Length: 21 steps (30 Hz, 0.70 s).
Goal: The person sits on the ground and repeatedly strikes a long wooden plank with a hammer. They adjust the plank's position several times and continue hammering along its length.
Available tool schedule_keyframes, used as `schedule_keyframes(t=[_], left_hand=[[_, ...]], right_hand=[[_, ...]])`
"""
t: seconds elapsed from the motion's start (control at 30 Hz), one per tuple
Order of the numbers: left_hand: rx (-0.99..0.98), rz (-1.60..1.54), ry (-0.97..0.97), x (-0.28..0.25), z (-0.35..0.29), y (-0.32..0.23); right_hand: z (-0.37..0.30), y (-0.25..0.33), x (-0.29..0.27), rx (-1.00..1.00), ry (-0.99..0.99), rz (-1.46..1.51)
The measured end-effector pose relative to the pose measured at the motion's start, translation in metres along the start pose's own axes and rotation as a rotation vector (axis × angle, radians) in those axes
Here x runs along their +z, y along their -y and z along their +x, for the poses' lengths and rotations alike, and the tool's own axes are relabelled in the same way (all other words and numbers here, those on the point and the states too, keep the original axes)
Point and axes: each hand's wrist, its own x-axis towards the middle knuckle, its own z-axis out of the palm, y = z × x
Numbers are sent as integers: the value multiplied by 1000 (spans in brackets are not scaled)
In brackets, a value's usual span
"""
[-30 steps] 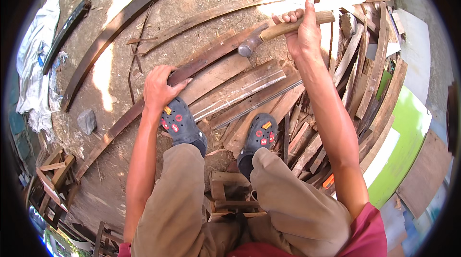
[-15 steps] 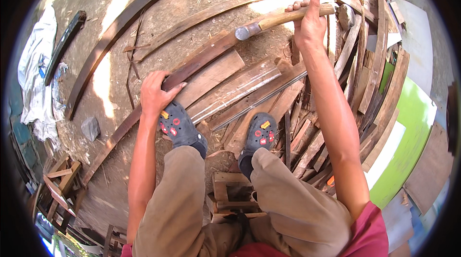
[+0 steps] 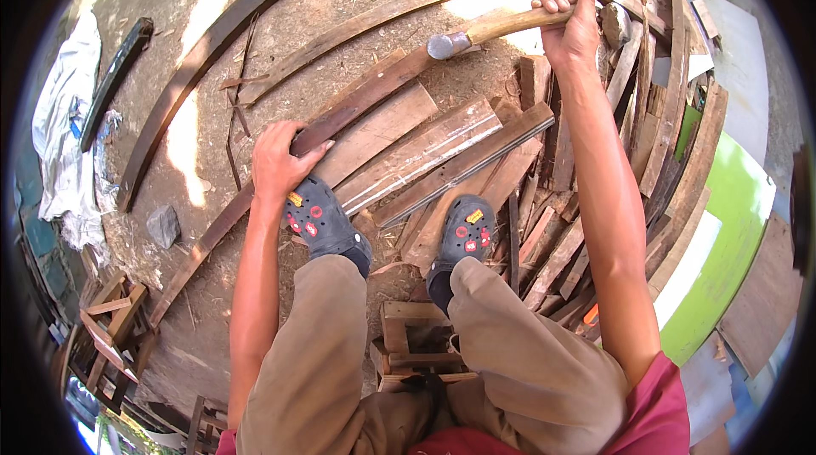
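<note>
My left hand [image 3: 279, 158] is wrapped round a long, dark brown wooden strip [image 3: 364, 102] that slants from the lower left to the upper middle. In my right hand [image 3: 571, 34] is a hammer [image 3: 501, 26] with a pale wooden handle and a metal head. The hammer's round face is at the strip's far end; whether it touches the wood I cannot tell. Under the strip lie a plain plank [image 3: 382, 130] and a plank with white streaks [image 3: 425, 156]. My dark clogs stand by these planks.
A heap of scrap wood [image 3: 552, 260] covers the right side, beside a green-and-white panel [image 3: 722, 234]. Dark beams [image 3: 195, 73], a white sack [image 3: 64, 132] and a grey stone [image 3: 162, 226] lie left. Between my legs is a small wooden frame [image 3: 412, 315].
My right hand and the hammer have shifted a little right and away from me. My left hand keeps its hold on the strip.
</note>
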Motion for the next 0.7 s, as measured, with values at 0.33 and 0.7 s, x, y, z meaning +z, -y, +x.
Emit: schedule_keyframes(t=[0.33,0.7], left_hand=[[18,19,-26,1,-2,4],[-49,-19,35,2,0,3]], right_hand=[[13,-5,5,21,-89,21],[29,8,-81,29,-548,108]])
